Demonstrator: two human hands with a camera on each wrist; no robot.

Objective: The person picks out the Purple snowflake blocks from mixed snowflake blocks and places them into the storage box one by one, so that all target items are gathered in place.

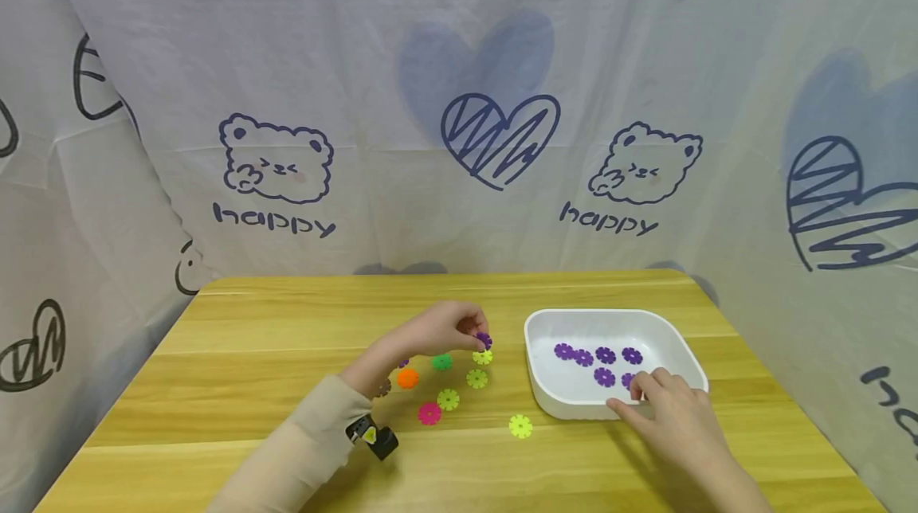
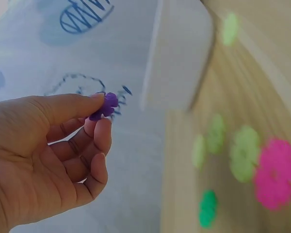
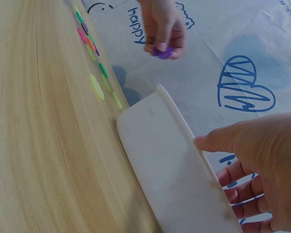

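Note:
My left hand (image 1: pixel 450 328) pinches a small purple flower-shaped plastic disc (image 2: pixel 108 105) between thumb and forefinger, raised above the table to the left of the white tub (image 1: pixel 539 392). In the left wrist view the other fingers curl loosely below the disc. My right hand (image 1: pixel 680 421) holds the tub's near wall at the right, thumb on the rim and fingers over the inside. Several purple discs (image 1: pixel 605 377) lie flat in the tub; one is partly covered by the right fingers.
On the wooden table (image 1: pixel 251 354) lie a pink disc (image 1: pixel 429 414), an orange disc (image 1: pixel 407 378), a green disc (image 1: pixel 441 362) and several yellow-green discs (image 1: pixel 520 426). The left forearm hides some others. A printed cloth (image 1: pixel 387 178) hangs behind the table.

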